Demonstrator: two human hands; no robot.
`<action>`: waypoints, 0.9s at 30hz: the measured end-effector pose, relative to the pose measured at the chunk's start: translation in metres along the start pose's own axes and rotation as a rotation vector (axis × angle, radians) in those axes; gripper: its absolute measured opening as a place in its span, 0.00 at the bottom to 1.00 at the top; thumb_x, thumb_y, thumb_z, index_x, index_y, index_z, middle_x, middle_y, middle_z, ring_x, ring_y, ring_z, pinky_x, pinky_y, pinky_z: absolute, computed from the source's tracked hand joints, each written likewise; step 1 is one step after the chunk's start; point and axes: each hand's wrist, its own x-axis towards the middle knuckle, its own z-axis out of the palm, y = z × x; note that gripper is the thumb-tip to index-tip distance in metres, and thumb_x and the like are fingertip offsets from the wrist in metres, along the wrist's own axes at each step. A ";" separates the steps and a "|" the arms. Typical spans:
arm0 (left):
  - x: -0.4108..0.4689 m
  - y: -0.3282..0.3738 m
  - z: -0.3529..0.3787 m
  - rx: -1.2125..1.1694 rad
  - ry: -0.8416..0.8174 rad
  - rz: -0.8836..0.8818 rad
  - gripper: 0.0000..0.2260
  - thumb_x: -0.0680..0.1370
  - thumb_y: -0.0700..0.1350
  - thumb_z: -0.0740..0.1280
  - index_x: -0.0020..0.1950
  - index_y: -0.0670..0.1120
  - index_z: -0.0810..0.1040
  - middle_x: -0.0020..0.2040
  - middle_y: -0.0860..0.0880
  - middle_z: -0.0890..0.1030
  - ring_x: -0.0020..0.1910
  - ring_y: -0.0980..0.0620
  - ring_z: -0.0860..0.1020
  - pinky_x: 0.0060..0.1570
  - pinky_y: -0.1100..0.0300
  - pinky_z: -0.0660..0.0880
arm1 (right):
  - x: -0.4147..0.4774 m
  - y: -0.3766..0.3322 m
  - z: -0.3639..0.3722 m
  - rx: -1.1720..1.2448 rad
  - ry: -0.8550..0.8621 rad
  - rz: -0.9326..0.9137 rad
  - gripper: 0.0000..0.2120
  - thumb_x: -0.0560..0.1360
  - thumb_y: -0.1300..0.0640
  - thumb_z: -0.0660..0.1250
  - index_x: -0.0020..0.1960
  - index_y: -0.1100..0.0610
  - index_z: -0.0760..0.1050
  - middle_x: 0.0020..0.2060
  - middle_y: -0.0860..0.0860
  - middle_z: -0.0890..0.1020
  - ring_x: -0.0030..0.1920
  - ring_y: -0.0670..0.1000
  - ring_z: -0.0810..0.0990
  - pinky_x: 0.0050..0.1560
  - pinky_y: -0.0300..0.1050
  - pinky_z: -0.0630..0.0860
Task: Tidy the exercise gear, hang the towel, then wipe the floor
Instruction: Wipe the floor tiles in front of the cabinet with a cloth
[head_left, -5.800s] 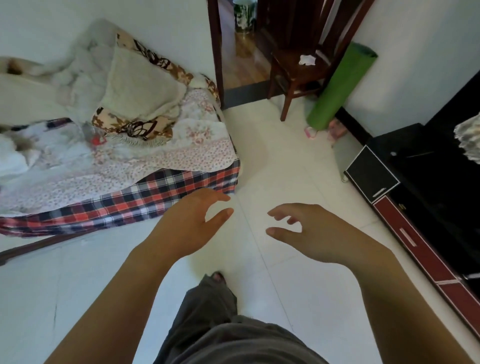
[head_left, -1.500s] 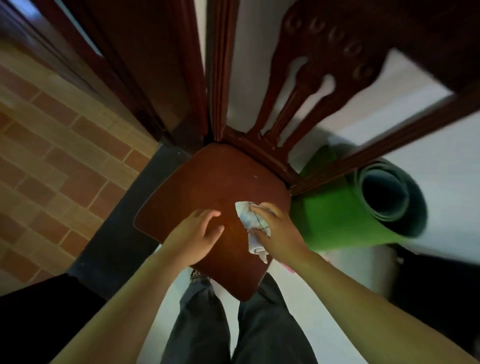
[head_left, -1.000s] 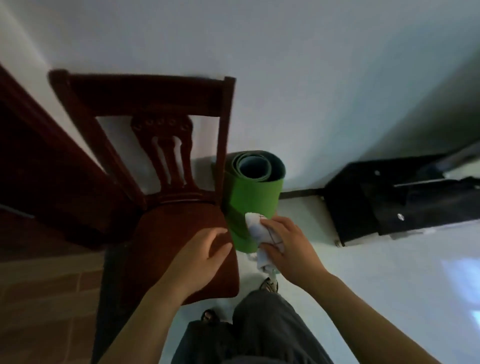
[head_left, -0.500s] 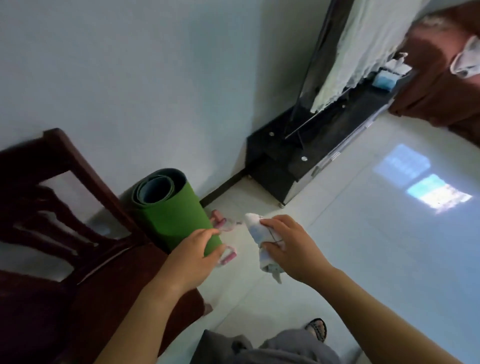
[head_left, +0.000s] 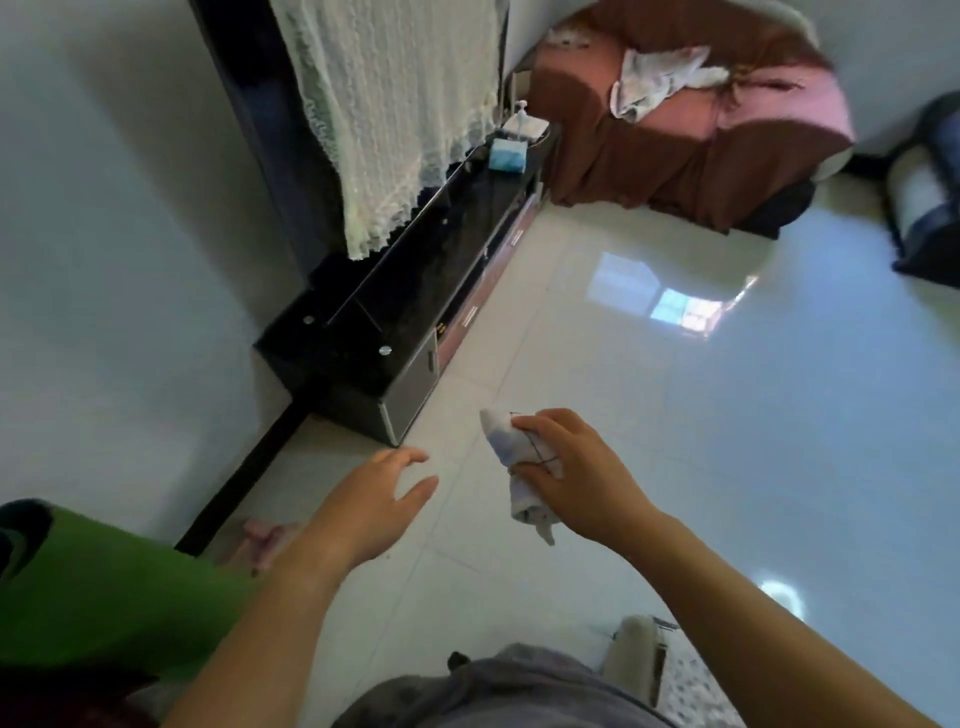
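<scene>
Glossy white tiled floor (head_left: 701, 441) fills most of the view. Right hand (head_left: 576, 478): fingers curled round one small white checked cloth (head_left: 522, 493), held above the tiles, its tail dangling. Left hand (head_left: 374, 504): fingers loosely spread, holding nothing. Count: one rolled green exercise mat (head_left: 114, 587) at lower left by the wall; pink gear (head_left: 262, 535) beside it, blurred, possibly a pair. Judged step: floor wiping about to start. Next move needs me crouching, cloth pressed flat to tile.
</scene>
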 end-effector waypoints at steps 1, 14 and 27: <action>0.015 0.023 0.007 0.000 -0.016 0.037 0.18 0.78 0.55 0.60 0.67 0.54 0.69 0.68 0.54 0.70 0.63 0.53 0.71 0.59 0.59 0.67 | -0.001 0.017 -0.017 0.002 0.025 0.022 0.17 0.76 0.52 0.64 0.64 0.47 0.71 0.59 0.46 0.71 0.54 0.46 0.72 0.49 0.27 0.63; 0.158 0.163 0.035 0.140 -0.163 0.239 0.19 0.79 0.57 0.58 0.68 0.54 0.67 0.69 0.55 0.68 0.64 0.56 0.70 0.60 0.60 0.67 | 0.054 0.149 -0.104 0.096 0.130 0.218 0.19 0.75 0.54 0.65 0.66 0.47 0.69 0.59 0.42 0.70 0.57 0.45 0.73 0.56 0.36 0.67; 0.385 0.259 0.014 0.078 -0.207 0.284 0.20 0.79 0.57 0.58 0.69 0.54 0.66 0.69 0.54 0.69 0.64 0.55 0.70 0.61 0.59 0.68 | 0.237 0.234 -0.208 0.084 0.149 0.303 0.18 0.75 0.55 0.65 0.65 0.48 0.70 0.56 0.42 0.69 0.54 0.44 0.71 0.53 0.35 0.66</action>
